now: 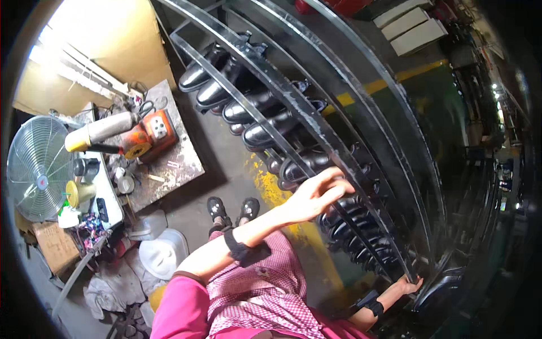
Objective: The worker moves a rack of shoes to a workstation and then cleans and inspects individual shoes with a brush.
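Note:
A tall metal rack (276, 96) with long dark bars stands along my right side, and rows of shiny black shoes (271, 127) fill its tiers. My left hand (316, 198) reaches across to the rack, fingers bent against one of its bars, beside the shoes. Lower down, at the right, my right hand (405, 285) is closed around the rack's edge. Its fingertips are partly hidden by the bar. Neither hand holds a shoe.
To the left stands a worn workbench (183, 169) bearing an orange machine (155, 135). Beyond it is a round fan (39, 169). A white lidded bin (164, 254) and crumpled cloths (118, 285) lie near my feet. White boxes (418, 37) sit at the far right.

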Tool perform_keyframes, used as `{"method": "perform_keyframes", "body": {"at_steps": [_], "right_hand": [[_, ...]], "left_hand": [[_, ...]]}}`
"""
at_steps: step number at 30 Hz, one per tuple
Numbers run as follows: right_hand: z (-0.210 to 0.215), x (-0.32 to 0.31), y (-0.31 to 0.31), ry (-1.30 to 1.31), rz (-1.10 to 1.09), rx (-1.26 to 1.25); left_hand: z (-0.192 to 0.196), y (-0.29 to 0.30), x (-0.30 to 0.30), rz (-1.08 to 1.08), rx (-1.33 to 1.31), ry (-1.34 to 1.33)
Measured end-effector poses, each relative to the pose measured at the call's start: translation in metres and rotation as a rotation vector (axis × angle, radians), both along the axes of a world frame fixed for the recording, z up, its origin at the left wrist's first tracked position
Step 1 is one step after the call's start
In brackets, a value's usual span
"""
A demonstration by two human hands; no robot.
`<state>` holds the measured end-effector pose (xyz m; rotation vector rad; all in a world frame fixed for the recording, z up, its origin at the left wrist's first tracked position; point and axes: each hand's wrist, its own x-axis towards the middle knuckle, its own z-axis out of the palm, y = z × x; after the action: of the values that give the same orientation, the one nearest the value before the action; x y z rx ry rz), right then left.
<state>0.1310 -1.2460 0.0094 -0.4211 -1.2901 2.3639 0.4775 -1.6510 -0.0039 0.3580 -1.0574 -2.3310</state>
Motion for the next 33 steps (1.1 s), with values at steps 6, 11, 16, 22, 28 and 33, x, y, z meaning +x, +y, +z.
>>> {"method": "perform_keyframes", "body": {"at_steps": [6, 11, 16, 22, 28, 33], "right_hand": [[-0.023, 0.085, -0.059, 0.011, -0.044, 0.251], [-0.111, 0.245, -0.139, -0.315, 0.678, 0.666], [-0.23, 0.337, -0.164, -0.859, 1.611, 1.162], [-0.348, 0.383, -0.164, -0.997, 1.537, 1.342], [-0.451, 0.428, -0.152, -1.133, 1.642, 1.525], [-0.559, 0.43, -0.071, -0.63, 2.018, 2.107]], "left_hand": [[-0.213, 0.082, 0.159, 0.061, -0.041, -1.097], [-0.323, 0.189, 0.344, 0.223, 0.304, -1.525], [-0.317, 0.197, 0.408, 0.292, 0.813, -1.348], [-0.302, 0.15, 0.422, 0.211, 0.746, -1.171], [-0.343, 0.166, 0.435, 0.127, 0.526, -1.135], [-0.368, 0.146, 0.406, 0.073, 0.019, -1.402]]}}
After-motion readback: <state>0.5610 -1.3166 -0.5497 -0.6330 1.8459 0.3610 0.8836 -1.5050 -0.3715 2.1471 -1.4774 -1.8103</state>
